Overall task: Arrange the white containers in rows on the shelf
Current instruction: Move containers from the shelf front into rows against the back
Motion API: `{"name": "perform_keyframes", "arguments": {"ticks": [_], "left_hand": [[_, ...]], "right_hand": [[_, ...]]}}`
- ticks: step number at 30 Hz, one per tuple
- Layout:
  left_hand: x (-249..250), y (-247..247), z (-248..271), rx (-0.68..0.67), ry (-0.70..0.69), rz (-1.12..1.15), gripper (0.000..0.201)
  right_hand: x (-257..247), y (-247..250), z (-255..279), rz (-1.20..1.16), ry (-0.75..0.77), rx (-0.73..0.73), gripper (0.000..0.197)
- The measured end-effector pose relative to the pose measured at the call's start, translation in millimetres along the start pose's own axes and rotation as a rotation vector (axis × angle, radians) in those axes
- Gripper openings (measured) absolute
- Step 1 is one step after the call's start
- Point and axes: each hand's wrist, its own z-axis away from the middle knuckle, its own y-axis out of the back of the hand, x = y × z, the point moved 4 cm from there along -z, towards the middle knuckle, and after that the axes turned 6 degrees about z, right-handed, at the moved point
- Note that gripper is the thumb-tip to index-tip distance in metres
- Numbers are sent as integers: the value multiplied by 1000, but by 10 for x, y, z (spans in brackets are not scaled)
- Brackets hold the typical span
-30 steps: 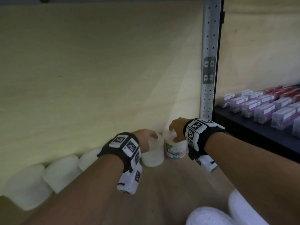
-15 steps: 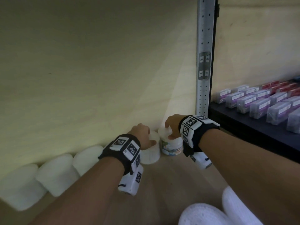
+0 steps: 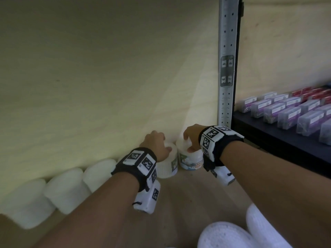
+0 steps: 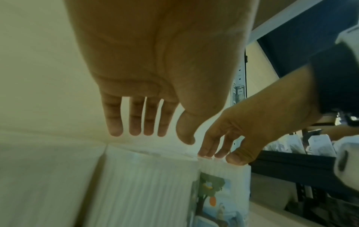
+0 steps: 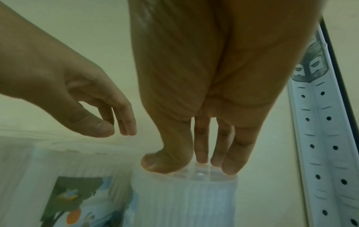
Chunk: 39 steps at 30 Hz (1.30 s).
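Observation:
Two white ribbed containers stand side by side at the back of the wooden shelf (image 3: pixel 188 194), by the metal post. My left hand (image 3: pixel 161 147) hovers over the left container (image 3: pixel 167 167). Its fingers are straight, and the left wrist view shows the left hand (image 4: pixel 161 136) just above the left container's lid (image 4: pixel 147 176). My right hand (image 3: pixel 188 143) rests its thumb and fingertips on top of the right container (image 3: pixel 190 161), which has a picture label. In the right wrist view, the right hand (image 5: pixel 186 165) touches that container's lid (image 5: pixel 186 192).
A row of white containers (image 3: pixel 66 188) lines the back panel (image 3: pixel 107 77) to the left. Two more white containers (image 3: pixel 225 235) sit at the front right. The perforated post (image 3: pixel 227 68) stands just to the right, with a dark shelf of purple boxes (image 3: pixel 290 113) beyond it.
My left hand has loosened its hold and its fingers now stand straight above the left container. The right hand stays on its lid. Both containers have hardly shifted.

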Motion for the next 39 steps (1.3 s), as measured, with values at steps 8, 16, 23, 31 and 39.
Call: {"name": "perform_keyframes", "arguments": {"ticks": [8,16,23,31,39], "left_hand": [[-19,-127,-45,-23,60,-98,60],[-70,-97,-66,-147,-14,26,52],[-8,-58,10,53,52,-11,48],[-26,-105,-8,4,72,-52,56],[-49,-75,-39,-117,7,78,47]], "right_hand": [[18,-48,-97,-37,33,1,77],[-37,145,385,-118,15,49,50],[102,-259,-759,-6,-26,-33,84],[139,-473,-1080,-41,-21,-95,96],[34,-203,-574,41,-17,-66,79]]}}
